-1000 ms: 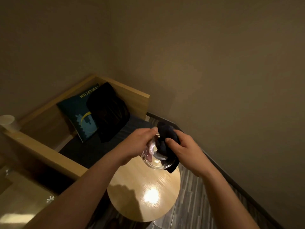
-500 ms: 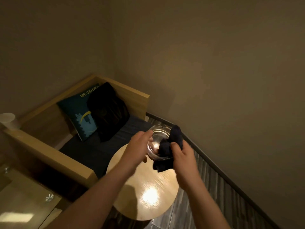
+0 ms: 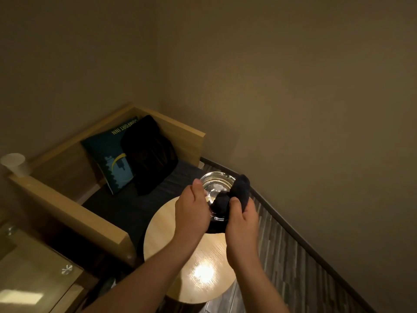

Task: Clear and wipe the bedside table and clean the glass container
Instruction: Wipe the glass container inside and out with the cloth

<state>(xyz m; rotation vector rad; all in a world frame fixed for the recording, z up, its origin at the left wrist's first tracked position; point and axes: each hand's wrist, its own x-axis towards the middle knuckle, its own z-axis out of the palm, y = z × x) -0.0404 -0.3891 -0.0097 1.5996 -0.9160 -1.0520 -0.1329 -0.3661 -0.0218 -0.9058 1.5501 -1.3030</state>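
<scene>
Fingers (image 3: pixel 197 186) of the left hand (image 3: pixel 191 213) curl round one clear glass container (image 3: pixel 213 182) above the far edge of the round wooden desk (image 3: pixel 162 229). The right hand (image 3: pixel 242 222) grips one dark cloth (image 3: pixel 240 188) inside it. One teal cushion (image 3: pixel 108 159) and one black cushion (image 3: pixel 151 154) sit beyond.

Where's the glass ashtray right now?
Head view, centre: left hand holds the glass ashtray above the far edge of the round table, right hand pressing a dark cloth into it.

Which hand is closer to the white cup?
Left. The left hand, holding the glass ashtray, is right of the white cup; the right hand, gripping the dark cloth, is farther right.
</scene>
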